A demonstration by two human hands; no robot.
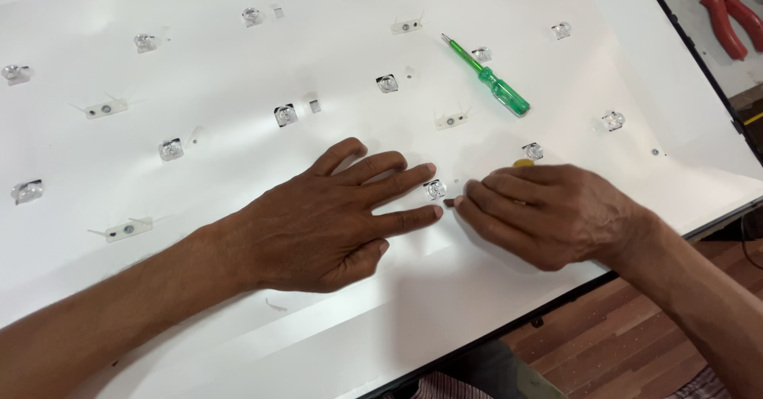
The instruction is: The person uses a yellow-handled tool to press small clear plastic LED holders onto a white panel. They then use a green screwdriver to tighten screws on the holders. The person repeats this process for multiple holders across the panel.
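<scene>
White reflector sheet (238, 288) of an opened flat screen fills the view, and near its middle a small clear lens (434, 189) sits between the two hands, with a tiny dark piece (450, 203) just right of it pinched in the fingertips of the right hand (548, 216). The left hand (326, 220) lies flat with fingers spread, its fingertips touching the lens. If the pinch slips, the piece could drop and the lens be knocked loose; its long axis cannot be told, while the green screwdriver (486, 75) farther away points far-left.

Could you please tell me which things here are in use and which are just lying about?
In use:
left hand, flat on the white backlight panel
right hand, pinching a small dark tool
clear LED lens between both hands

Lying about:
green screwdriver
red-handled pliers
other lenses
</scene>
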